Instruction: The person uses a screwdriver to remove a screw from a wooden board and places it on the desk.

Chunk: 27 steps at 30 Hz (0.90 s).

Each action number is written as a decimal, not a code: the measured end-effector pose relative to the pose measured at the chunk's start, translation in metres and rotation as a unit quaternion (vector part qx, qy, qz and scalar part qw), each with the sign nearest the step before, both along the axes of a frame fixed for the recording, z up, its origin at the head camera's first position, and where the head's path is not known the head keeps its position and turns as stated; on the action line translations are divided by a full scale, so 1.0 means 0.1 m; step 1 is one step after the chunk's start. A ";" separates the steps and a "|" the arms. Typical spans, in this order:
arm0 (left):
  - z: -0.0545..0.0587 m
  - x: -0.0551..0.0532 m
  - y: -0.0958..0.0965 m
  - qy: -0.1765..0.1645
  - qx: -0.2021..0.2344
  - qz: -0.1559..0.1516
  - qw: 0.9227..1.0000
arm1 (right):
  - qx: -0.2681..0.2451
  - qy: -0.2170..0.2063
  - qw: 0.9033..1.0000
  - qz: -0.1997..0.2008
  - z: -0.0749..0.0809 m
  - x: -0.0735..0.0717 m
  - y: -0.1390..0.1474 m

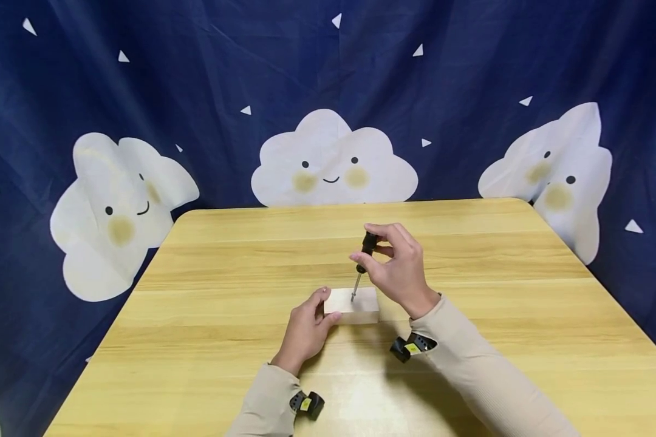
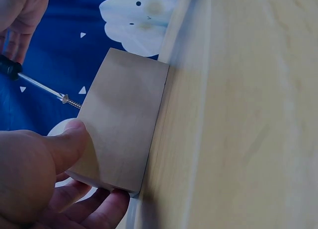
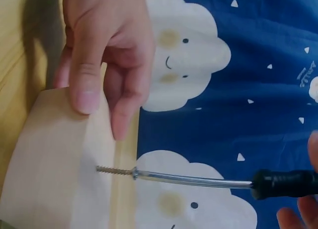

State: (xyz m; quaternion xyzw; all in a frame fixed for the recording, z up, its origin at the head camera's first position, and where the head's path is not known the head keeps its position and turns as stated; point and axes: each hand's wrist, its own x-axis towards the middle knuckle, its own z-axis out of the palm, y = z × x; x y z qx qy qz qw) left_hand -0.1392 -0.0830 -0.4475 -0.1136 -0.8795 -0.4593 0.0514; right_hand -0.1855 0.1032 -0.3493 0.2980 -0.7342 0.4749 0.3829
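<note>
A pale wooden block (image 1: 355,317) lies on the table, and my left hand (image 1: 306,328) grips its left end between thumb and fingers. In the right wrist view a screw (image 3: 115,171) stands in the block's top face, most of its thread showing. The tip of a black-handled screwdriver (image 1: 369,244) meets the screw head. My right hand (image 1: 401,264) holds that handle with thumb and fingertips, above the block. The screwdriver tilts slightly, its handle leaning to the right in the head view. Only fingertips of the right hand show in the right wrist view.
The wood-grain table (image 1: 208,340) extends around the block on all sides. Behind it hangs a dark blue curtain (image 1: 208,79) with white clouds and small triangles. A small black camera sits on each wrist over beige sleeves (image 1: 486,370).
</note>
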 end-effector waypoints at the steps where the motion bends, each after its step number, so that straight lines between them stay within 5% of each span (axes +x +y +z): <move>1: 0.00 0.00 0.00 0.002 -0.002 0.001 1.000 | -0.002 0.002 1.000 -0.002 -0.01 -0.01 0.00; 10: 0.01 0.00 0.01 0.001 0.007 -0.003 1.000 | -0.016 0.019 0.999 -0.030 -0.03 -0.06 0.01; 20: 0.01 0.01 0.02 -0.002 -0.001 0.001 1.000 | -0.028 -0.006 0.998 0.060 -0.04 -0.05 0.01; 27: 0.01 0.00 0.01 0.001 -0.003 0.002 1.000 | -0.037 -0.018 0.999 0.010 -0.08 -0.05 -0.03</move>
